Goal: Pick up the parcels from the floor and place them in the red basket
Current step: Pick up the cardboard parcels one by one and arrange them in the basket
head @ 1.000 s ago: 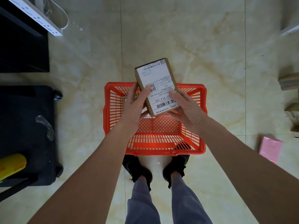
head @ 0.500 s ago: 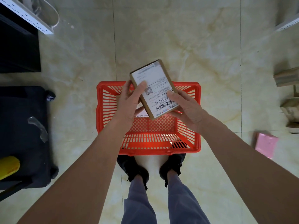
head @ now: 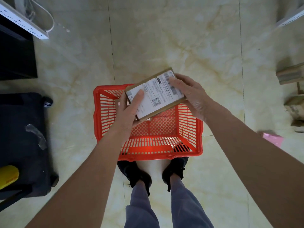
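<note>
Gripping the parcel [head: 156, 94] with both hands, your left hand [head: 130, 112] and right hand [head: 192, 94] curl fingers around it, above the red basket [head: 148, 148].

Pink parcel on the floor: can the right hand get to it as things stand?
Probably not yet. The right hand and left hand both hold the brown box over the red basket. The pink parcel lies unobstructed beside the right forearm.

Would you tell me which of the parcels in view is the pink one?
The pink parcel on the floor right of the basket; the held parcel and those by the right edge are brown.
</note>
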